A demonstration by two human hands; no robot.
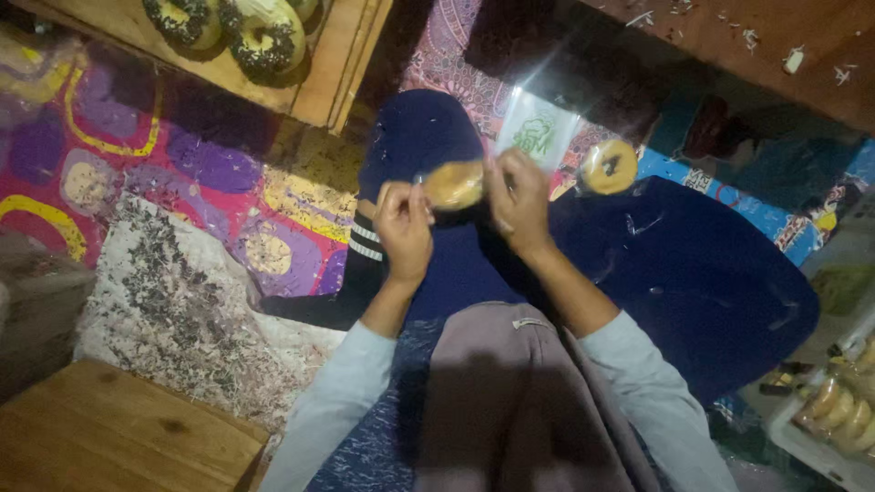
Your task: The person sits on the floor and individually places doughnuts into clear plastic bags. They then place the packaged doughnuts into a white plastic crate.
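Holding one doughnut (453,185) between them, both hands sit above the lap: left hand (404,228) closed, pinching its left edge; right hand (519,200) closed on its right side. Clear bag (540,132) — just behind the right hand. Second doughnut (609,167) — near, to the right, on dark cloth (693,273). Wooden tray (319,82) at top holds sprinkled doughnuts (264,41). Crumb-strewn sheet (173,292) lies left; packed doughnuts (838,405) lower right.
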